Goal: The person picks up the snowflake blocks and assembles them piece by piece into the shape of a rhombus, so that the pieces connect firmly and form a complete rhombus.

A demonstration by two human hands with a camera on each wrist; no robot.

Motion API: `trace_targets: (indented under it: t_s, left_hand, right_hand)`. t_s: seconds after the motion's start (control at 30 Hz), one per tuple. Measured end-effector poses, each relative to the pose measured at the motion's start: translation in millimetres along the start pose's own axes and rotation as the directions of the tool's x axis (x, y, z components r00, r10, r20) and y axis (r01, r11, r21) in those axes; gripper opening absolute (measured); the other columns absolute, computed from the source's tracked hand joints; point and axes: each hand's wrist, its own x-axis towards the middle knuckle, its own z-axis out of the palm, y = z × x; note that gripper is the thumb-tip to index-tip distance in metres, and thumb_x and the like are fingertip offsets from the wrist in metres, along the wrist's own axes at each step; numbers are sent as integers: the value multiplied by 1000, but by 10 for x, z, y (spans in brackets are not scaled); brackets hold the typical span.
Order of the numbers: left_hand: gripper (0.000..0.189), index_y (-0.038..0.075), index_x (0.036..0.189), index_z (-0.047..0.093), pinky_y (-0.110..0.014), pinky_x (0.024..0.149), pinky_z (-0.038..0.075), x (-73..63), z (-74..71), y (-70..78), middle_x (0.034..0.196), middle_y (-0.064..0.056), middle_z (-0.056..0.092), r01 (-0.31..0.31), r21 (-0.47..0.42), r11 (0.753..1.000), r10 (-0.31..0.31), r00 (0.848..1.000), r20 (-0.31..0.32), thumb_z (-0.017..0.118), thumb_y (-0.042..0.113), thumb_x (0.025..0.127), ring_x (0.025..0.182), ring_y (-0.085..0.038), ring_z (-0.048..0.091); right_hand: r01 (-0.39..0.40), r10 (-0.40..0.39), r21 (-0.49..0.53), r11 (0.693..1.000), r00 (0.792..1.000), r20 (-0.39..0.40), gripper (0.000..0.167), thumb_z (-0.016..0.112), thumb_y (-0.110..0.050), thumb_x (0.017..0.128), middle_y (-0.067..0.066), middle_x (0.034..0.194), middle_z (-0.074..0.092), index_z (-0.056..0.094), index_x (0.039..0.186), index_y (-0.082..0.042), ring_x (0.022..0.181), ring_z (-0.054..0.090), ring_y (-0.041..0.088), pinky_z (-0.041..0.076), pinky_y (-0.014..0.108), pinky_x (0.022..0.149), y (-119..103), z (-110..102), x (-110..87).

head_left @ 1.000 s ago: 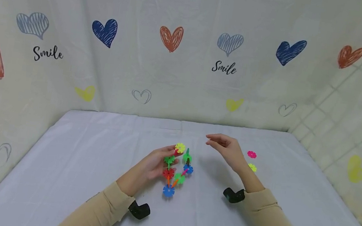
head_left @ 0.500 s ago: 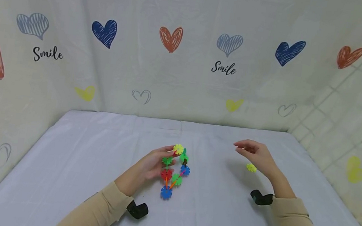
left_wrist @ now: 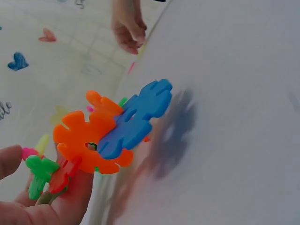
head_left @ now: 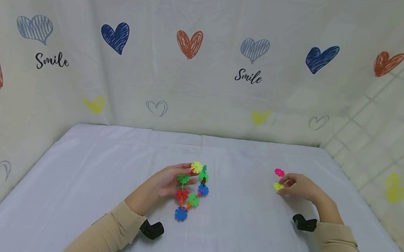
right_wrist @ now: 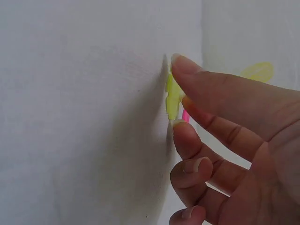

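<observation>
My left hand [head_left: 164, 182] holds a string of interlocked plastic snowflake discs by its upper left part, over the middle of the table. It bends into a loop of several colours, with a yellow disc [head_left: 196, 167] on top and a blue disc [head_left: 181, 214] lowest. An orange disc [left_wrist: 75, 133] joins the blue one in the left wrist view. At the right, my right hand [head_left: 303, 187] pinches a loose yellow snowflake disc [right_wrist: 172, 96] by its edges, thumb on one side and fingertip on the other. Its other fingers are curled.
Just beyond the yellow disc lies a pink snowflake disc [head_left: 279, 172] on the white-covered table [head_left: 240, 241]. A pale curtain [head_left: 207, 84] printed with hearts stands behind the table. Black wrist cameras [head_left: 151, 230] hang under both wrists.
My right hand has moved right, passing over the pink disc, and come down onto the yellow disc. The left hand and its string have shifted slightly left.
</observation>
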Motion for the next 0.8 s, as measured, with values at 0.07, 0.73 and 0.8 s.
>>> trace_targets:
  t_s: [0.07,0.73,0.8]
  left_hand:
    - [51,5,155,39,-52,104,44,-11,-26,22,146,-18,52,7,27,1000,-7,1000,17,51,15,107,125,-30,62]
    - [41,9,147,53,-68,104,40,-71,-60,139,146,-16,53,-35,215,976,46,998,-48,53,20,107,117,-32,67]
    - [41,9,147,53,-67,103,41,-75,-64,138,146,-16,54,-36,231,972,49,998,-51,53,20,107,117,-32,67]
  right_hand:
    - [-15,15,-3,1000,1000,12,33,79,-18,88,6,92,56,64,109,3,88,52,26,43,36,73,31,4,14]
    - [10,-2,113,994,998,-70,24,74,-16,94,17,102,70,62,105,2,87,60,25,47,37,72,-266,-16,5]
    - [34,-20,123,992,994,-111,29,74,-21,95,18,108,72,65,111,2,93,61,26,47,37,76,-353,5,24]
